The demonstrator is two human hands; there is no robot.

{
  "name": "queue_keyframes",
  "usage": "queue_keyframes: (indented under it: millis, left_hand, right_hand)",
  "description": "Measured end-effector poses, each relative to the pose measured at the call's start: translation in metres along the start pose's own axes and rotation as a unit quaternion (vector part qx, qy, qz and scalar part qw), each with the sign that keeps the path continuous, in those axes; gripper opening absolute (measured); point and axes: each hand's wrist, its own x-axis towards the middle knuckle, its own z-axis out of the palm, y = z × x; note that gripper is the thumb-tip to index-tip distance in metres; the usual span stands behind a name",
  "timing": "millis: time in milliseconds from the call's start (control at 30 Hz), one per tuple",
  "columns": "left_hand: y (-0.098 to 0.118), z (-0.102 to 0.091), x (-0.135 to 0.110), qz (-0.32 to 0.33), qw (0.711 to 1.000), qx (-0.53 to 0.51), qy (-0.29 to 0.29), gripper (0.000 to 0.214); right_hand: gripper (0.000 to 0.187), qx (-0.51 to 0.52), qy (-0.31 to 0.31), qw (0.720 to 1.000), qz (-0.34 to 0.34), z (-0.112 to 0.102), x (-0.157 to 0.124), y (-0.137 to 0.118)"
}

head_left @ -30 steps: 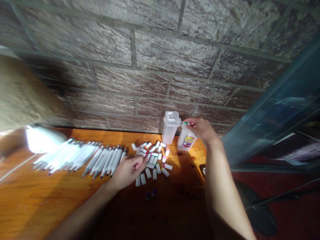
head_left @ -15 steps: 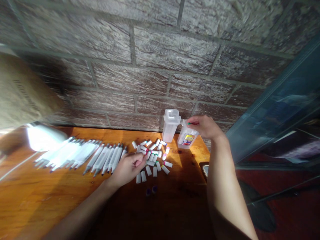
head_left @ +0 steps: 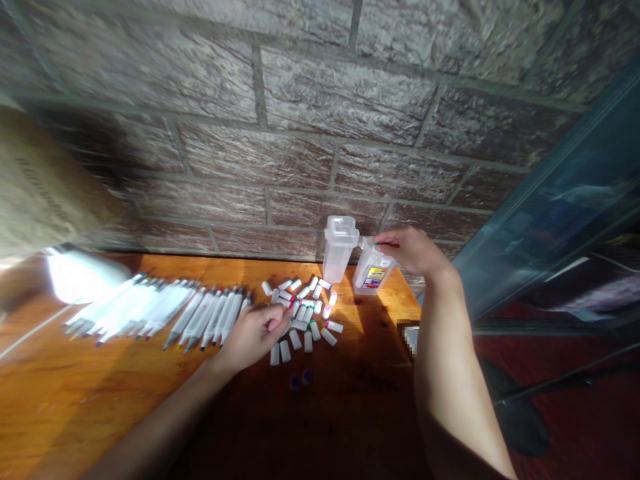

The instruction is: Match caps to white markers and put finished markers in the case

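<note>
My right hand (head_left: 405, 248) is closed in a pinch over the mouth of a clear plastic case (head_left: 367, 277) with a yellow and purple label. A small green-ended piece (head_left: 376, 244) shows at its fingertips; the rest of it is hidden. Over the left side of the loose marker caps (head_left: 309, 342), my left hand (head_left: 257, 337) is closed, its thumb and fingers curled together. A bit of red shows at those fingertips, but whether it is held I cannot tell. The caps are white with coloured bands or ends. Left of that hand lies a row of markers (head_left: 197, 317).
A second clear plastic container (head_left: 337, 257) stands upright beside the labelled case, near the stone-block wall (head_left: 300, 160). Two dark purple round pieces (head_left: 301, 380) lie in shadow. At the left are a white object (head_left: 83, 277) and a brown paper bag (head_left: 45, 180). The wooden table (head_left: 95, 393) ends at the right.
The view has shifted slightly, moving everything a little left. Both hands keep nearly the same places, the right one still at the case's mouth.
</note>
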Motion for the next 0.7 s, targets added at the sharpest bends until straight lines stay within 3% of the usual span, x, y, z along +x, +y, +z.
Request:
queue_keyframes:
  millis: [433, 700]
  left_hand:
    - [0.001, 0.0, 0.002, 0.003, 1.0, 0.0, -0.004, 0.043]
    - [0.001, -0.001, 0.001, -0.005, 1.0, -0.002, -0.006, 0.042]
  right_hand:
    - [0.025, 0.02, -0.035, 0.999, -0.018, 0.002, 0.001, 0.007]
    - [0.025, 0.054, -0.073, 0.995, -0.048, -0.003, -0.003, -0.003]
